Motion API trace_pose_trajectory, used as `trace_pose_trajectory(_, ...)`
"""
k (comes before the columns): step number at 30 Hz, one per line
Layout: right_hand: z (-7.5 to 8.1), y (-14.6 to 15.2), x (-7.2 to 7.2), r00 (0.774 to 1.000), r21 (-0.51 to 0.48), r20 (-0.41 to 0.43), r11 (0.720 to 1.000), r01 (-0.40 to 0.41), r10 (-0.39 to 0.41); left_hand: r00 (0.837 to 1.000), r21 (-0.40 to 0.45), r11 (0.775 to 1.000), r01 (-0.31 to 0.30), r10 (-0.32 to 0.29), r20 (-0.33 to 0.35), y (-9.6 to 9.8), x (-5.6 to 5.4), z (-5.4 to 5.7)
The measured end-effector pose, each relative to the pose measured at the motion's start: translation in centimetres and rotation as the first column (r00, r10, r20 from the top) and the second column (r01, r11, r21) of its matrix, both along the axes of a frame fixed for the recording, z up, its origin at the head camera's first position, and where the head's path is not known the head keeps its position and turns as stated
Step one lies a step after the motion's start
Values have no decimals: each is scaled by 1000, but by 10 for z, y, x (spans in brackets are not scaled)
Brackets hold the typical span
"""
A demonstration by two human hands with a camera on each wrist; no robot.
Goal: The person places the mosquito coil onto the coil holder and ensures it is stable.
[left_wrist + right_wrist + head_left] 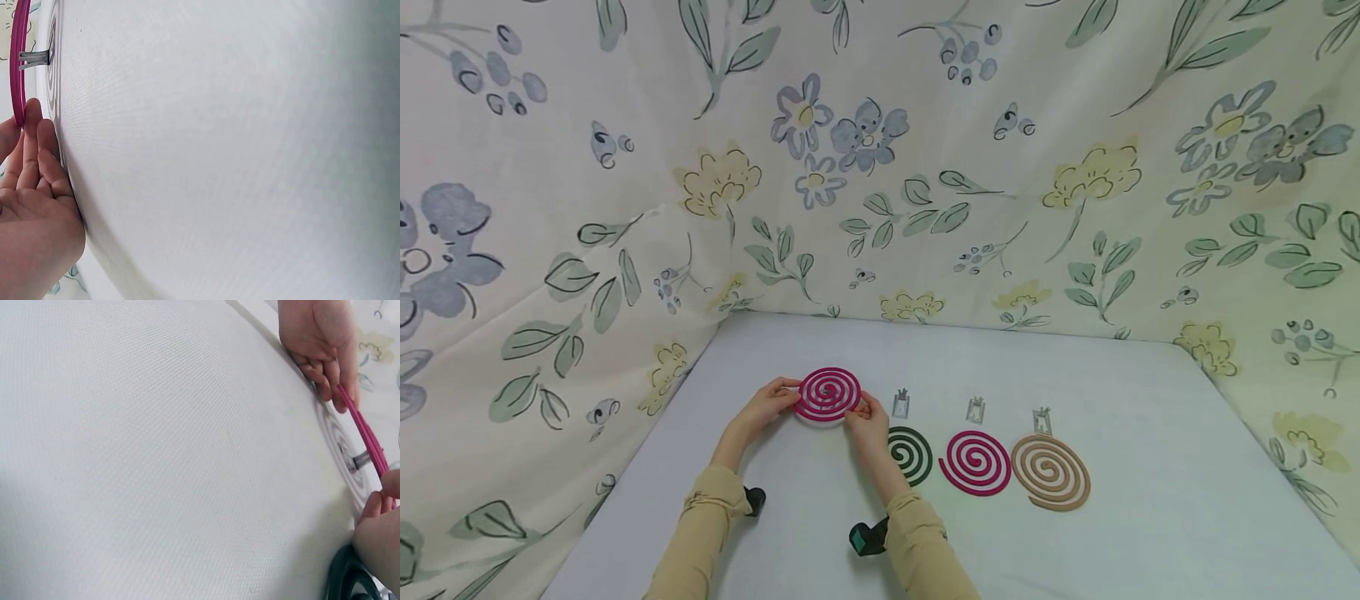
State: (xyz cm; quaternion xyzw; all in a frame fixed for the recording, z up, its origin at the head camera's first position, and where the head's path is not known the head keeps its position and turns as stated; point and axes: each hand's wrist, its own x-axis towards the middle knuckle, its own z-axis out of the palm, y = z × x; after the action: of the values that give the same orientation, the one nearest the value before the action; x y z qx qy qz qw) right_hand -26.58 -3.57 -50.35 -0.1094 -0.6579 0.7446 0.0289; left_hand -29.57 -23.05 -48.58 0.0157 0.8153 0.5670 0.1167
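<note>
Both hands hold a pink mosquito coil (pixel 820 418) level, just above the white table at the left of the head view. The left hand (pixel 771 402) pinches its left edge between thumb and fingers. On the near right edge, the right hand (pixel 869 427) grips it the same way. Beneath the coil stands a small metal coil stand (pixel 39 57), its upright prongs at the coil's underside in the left wrist view. In the right wrist view the coil (pixel 367 439) tilts across the frame between the hands, and the stand (pixel 360 460) shows below it.
Right of the hands lie a dark green coil (pixel 917 482), partly hidden by the right forearm, another pink coil (pixel 976 460) and a tan coil (pixel 1051 472). Behind them are three metal stands (pixel 901 405). Floral cloth (pixel 880 208) hangs around the table (pixel 1150 433).
</note>
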Motion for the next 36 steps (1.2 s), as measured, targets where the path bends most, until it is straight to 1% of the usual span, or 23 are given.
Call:
trace_pose_trajectory(9, -2, 0, -3, 1000, 12, 14, 1000, -2, 2, 1000, 11, 1000, 2, -2, 9, 1, 2, 4)
trace_pose_trajectory(21, -3, 2, -1, 1000, -12, 14, 1000, -17, 17, 1000, 5, 1000, 3, -3, 6, 0, 0, -2)
trace_pose_trajectory(25, -1, 3, -1, 999, -32, 22, 999, -36, 37, 1000, 4, 1000, -4, 4, -1, 0, 0, -2)
trace_pose_trajectory(29, 0, 3, 0, 999, -33, 25, 999, -37, 38, 1000, 4, 1000, -4, 4, -2, 1, 0, -2)
trace_pose_trajectory(33, -6, 3, -1, 999, -27, -11, 999, -30, 30, 1000, 10, 1000, 0, 0, 8, 2, 2, 2)
trace_pose_trajectory(34, -13, 3, -4, 998, -35, -55, 999, -33, 31, 1000, 12, 1000, 1, -1, 11, 2, 3, 5)
trace_pose_trajectory(36, -18, 3, -6, 997, -33, -68, 999, -35, 33, 1000, 19, 1000, 3, -3, 15, 4, 7, 12)
